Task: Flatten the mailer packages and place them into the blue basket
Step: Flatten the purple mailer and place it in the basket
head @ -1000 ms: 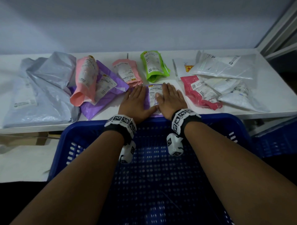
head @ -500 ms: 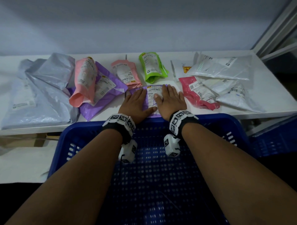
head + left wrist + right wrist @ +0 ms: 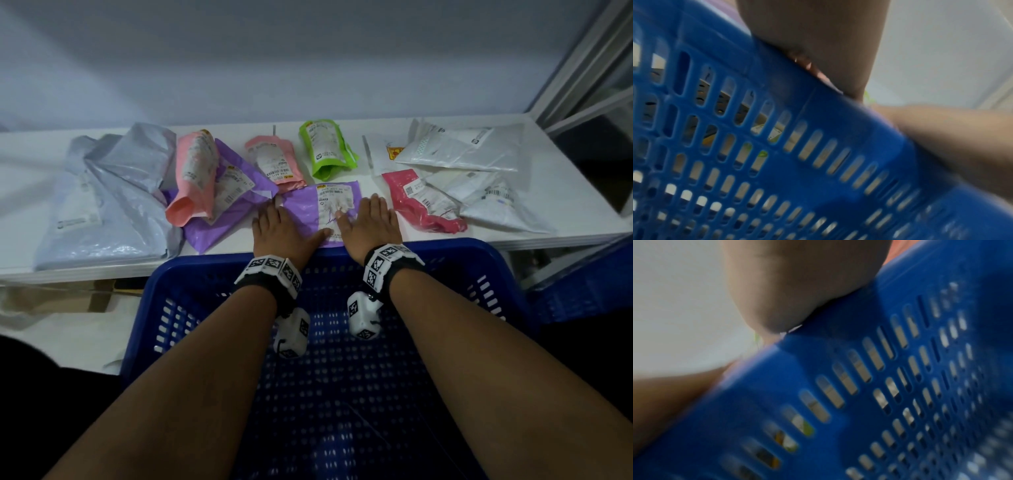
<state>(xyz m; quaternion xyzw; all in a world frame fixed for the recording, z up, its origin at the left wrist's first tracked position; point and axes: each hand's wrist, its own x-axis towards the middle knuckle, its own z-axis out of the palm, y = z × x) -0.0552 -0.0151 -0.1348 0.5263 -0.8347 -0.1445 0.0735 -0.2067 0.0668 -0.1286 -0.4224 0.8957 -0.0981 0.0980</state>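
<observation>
A small purple mailer (image 3: 310,205) with a white label lies flat at the table's front edge. My left hand (image 3: 281,230) presses its left part with straight fingers. My right hand (image 3: 371,222) lies flat on its right part. The blue basket (image 3: 191,274) stands directly below the table edge, under both wrists. In both wrist views only the heel of a hand and the basket wall (image 3: 818,162) (image 3: 859,402) show; the fingers are hidden there.
On the white table (image 3: 565,192) lie more mailers: grey ones (image 3: 102,205) at left, a pink roll (image 3: 195,171) on a purple one (image 3: 233,192), a pink one (image 3: 277,162), a green one (image 3: 325,147), a red one (image 3: 421,202), white ones (image 3: 462,150) at right. A wall stands behind.
Both hands have slid apart over the purple mailer, the left leftward and the right rightward, so more of its middle and label shows.
</observation>
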